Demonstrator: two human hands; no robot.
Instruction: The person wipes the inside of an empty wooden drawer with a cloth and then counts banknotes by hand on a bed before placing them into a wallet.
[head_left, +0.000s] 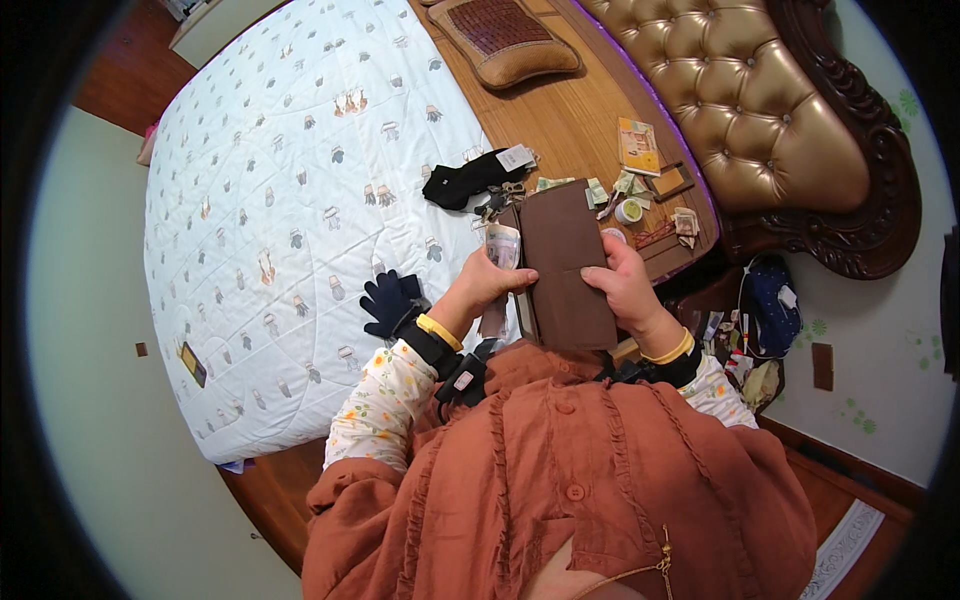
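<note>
Both hands hold a long brown wallet (568, 262) spread open in front of my chest. My left hand (487, 279) grips its left part, and a banknote (503, 247) sticks up beside the thumb. On the wallet's right side, my right hand (622, 279) has its thumb on the brown surface. Black socks with a tag (469, 180) and a bunch of keys (499, 201) lie just beyond the left hand. Loose banknotes (630, 187) and a small round jar (628, 211) lie past the wallet. A dark knitted glove (390, 304) rests on the quilt by my left wrist.
A patterned quilt (300, 187) covers the bed at left. On the wooden mat (525, 97) are a woven pillow (517, 45), a yellow booklet (638, 146) and folded notes (685, 225). A tufted headboard (750, 97) stands at right, above a cluttered bedside surface (724, 337).
</note>
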